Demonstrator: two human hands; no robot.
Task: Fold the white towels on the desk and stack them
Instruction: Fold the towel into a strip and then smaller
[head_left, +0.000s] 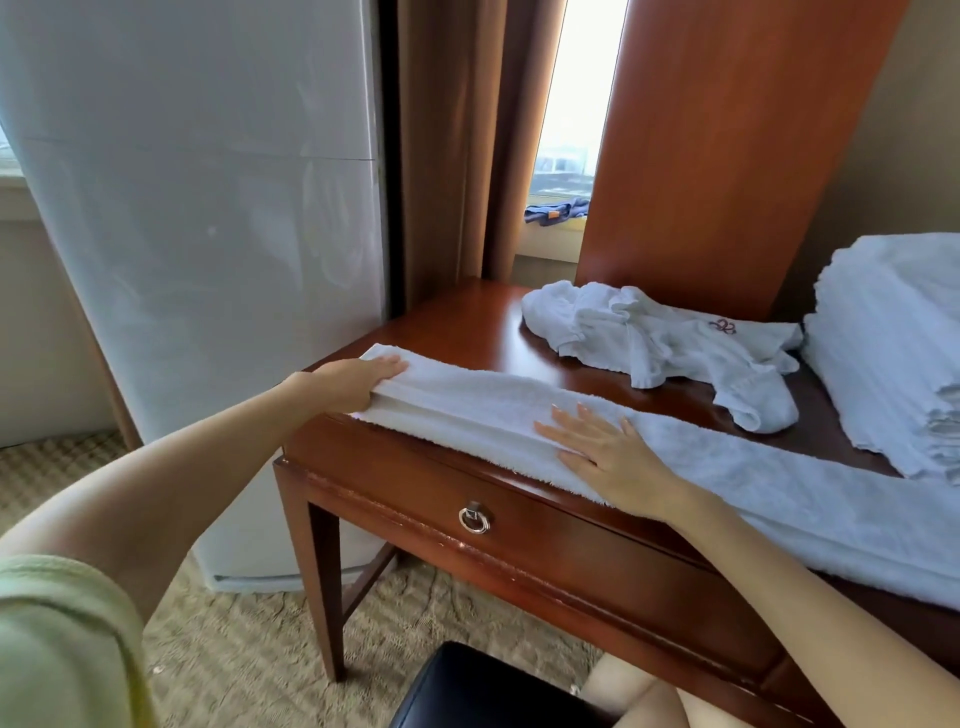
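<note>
Head view: both bare arms reach out over a wooden counter (467, 322), seen from above and behind.
Left arm: stretched nearly straight, forward and to the left, with a green sleeve (57, 639) at the shoulder.
Left hand (358, 382): at the counter's left front corner, fingers laid over the top of the towel's end and thumb at its front edge, pinching the layers.
Right arm: bent, coming in from the lower right across the counter's front edge.
Right hand (608, 457): released and flat, palm down, fingers spread and pressing on the towel.
Towel (493, 410): white, folded into a long narrow band along the counter's front edge; it runs from the left hand, under the right hand, and on past it to the right.
Crumpled towel (660, 343): beyond the right hand, loose on the counter, with a small purple mark stitched on it.
Stack (893, 353): folded white towels, right of the crumpled towel and beyond the right forearm.
Drawer pull (475, 517): a metal ring on the counter's front, below and between the hands.
Stool (493, 686): black, below the drawer, near the person's bare knee.
Curtain (447, 145): brown, beyond the left hand, beside a bright window (576, 104).
</note>
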